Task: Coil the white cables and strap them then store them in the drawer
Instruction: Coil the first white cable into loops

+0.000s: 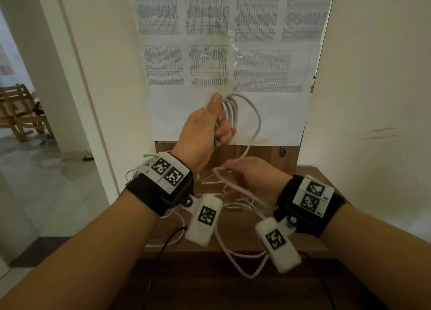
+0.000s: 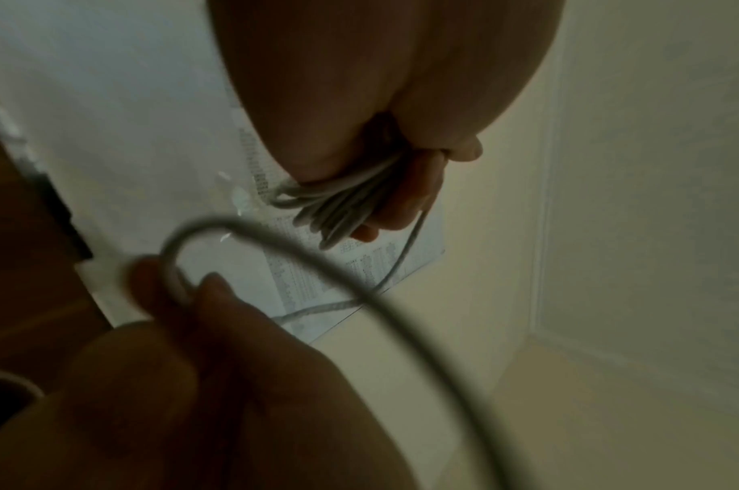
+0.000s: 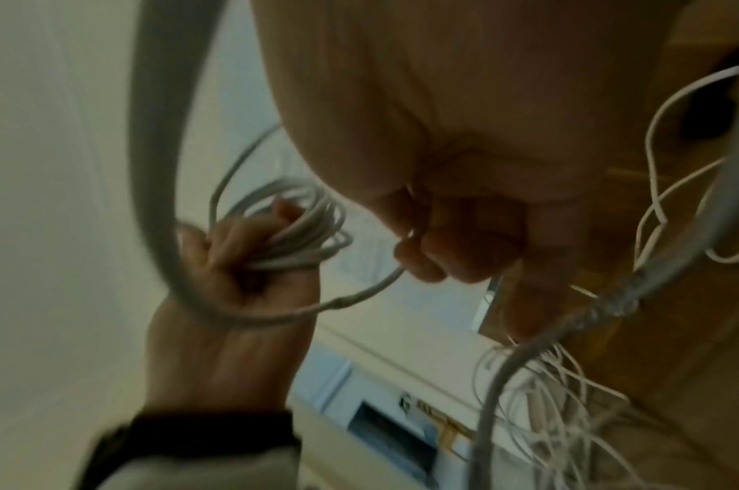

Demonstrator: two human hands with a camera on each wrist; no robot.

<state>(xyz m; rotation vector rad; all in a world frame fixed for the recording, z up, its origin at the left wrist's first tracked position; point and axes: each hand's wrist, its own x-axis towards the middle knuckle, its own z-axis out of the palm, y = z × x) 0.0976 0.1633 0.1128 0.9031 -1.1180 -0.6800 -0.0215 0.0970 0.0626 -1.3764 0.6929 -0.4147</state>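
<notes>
My left hand (image 1: 210,130) is raised in front of the wall and grips a coil of white cable (image 1: 235,109) made of several loops. In the left wrist view the coil (image 2: 342,209) sits in the curled fingers. A loose length of the same cable (image 1: 253,137) drops from the coil to my right hand (image 1: 247,174), which is lower and pinches it. The right wrist view shows the right hand (image 3: 451,238) curled round that strand (image 3: 359,295), with the left hand (image 3: 233,291) and the coil (image 3: 305,232) beyond it. More cable (image 1: 240,260) trails over the desk edge.
A tangle of thin white cables (image 1: 235,202) lies on the brown wooden top (image 1: 310,242) under my hands. Printed sheets (image 1: 233,57) cover the wall behind. A keyhole (image 1: 283,151) sits in the wood panel. On the left, a doorway shows a wooden chair (image 1: 18,109).
</notes>
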